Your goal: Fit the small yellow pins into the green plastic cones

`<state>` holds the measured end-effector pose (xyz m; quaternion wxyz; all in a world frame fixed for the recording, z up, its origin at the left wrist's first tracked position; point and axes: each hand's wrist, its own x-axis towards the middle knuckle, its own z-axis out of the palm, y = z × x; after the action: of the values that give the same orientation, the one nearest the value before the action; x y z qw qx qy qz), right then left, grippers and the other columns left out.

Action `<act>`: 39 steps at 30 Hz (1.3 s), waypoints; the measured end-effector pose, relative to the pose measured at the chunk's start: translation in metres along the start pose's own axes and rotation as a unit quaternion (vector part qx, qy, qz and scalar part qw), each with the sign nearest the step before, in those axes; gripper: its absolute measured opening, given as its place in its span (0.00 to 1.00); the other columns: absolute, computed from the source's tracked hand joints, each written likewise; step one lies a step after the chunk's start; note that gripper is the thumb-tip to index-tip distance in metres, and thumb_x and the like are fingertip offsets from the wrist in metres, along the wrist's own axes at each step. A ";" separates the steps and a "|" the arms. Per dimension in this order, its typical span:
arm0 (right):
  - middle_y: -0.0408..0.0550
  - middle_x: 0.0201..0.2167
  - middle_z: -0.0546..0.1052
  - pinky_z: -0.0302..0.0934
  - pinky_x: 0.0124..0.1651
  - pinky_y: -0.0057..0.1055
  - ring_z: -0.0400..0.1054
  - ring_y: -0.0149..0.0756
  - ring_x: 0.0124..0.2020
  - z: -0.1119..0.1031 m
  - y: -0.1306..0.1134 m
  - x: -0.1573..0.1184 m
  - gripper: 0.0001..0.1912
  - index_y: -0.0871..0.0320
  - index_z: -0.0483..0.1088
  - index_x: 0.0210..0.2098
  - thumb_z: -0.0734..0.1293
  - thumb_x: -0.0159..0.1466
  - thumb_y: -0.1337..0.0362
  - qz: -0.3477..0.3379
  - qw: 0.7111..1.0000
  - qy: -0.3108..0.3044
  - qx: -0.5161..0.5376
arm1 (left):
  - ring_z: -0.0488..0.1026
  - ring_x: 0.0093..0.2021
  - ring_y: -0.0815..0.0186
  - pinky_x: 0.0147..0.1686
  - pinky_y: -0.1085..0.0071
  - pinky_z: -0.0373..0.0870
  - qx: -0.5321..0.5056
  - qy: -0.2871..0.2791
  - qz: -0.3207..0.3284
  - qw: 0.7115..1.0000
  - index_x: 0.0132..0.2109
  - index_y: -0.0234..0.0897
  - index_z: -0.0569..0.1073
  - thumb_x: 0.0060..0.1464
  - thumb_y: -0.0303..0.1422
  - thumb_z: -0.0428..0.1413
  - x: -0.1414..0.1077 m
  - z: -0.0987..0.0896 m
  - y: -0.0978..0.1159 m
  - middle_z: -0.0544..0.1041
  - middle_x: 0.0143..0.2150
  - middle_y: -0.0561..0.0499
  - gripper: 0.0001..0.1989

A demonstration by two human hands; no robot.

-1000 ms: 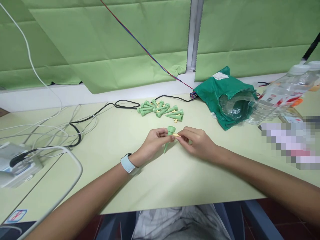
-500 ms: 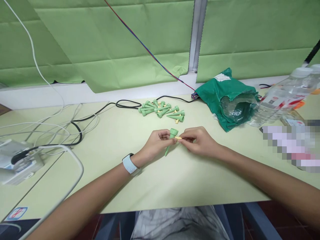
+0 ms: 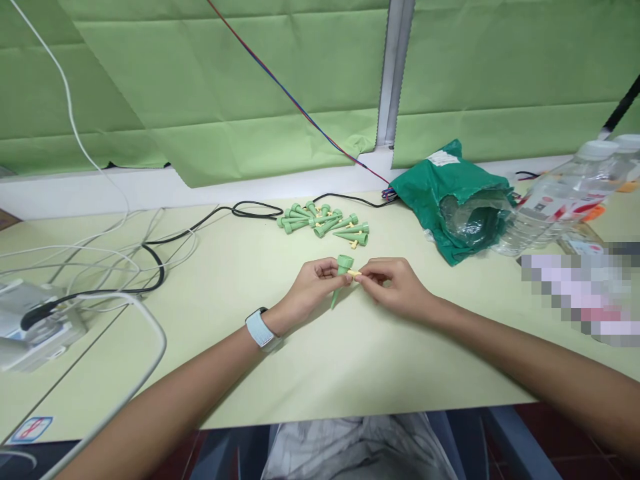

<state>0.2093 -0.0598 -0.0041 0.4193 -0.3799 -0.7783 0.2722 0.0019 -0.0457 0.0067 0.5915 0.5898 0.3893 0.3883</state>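
Note:
My left hand [image 3: 316,288] grips a green plant watering spike [image 3: 344,263] between thumb and fingers, its wide cap up and its tip pointing down. From the spike's side a small yellow valve [image 3: 354,273] sticks out toward the right. The thumb and forefinger of my right hand [image 3: 393,285] pinch the outer end of this valve. Both hands are just above the table, close together. Behind them lies a pile of several similar green spikes [image 3: 325,223], some with yellow valves on them.
A torn green plastic bag [image 3: 430,193] lies at the back right, beside clear plastic bottles [image 3: 560,193]. A blurred-out item [image 3: 570,287] is at the right. White cables [image 3: 115,250] and a power strip [image 3: 35,323] occupy the left, with a black cable [image 3: 200,223] running behind.
Little differs. The spike stands slightly more upright in my left hand, and my right fingers have shifted a touch at the valve.

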 end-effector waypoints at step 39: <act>0.45 0.27 0.73 0.57 0.32 0.31 0.64 0.32 0.27 0.002 0.006 -0.004 0.12 0.57 0.71 0.33 0.64 0.73 0.63 -0.110 0.990 0.031 -0.079 | 0.69 0.34 0.69 0.35 0.70 0.63 0.014 -0.013 0.009 1.000 0.35 0.34 0.76 0.53 0.35 0.66 -0.001 -0.001 -0.002 0.74 0.33 0.51 0.09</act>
<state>0.2111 -0.0601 -0.0113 0.4391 -0.3322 -0.8211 0.1502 0.0004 -0.0459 0.0048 0.5849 0.6060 0.3820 0.3805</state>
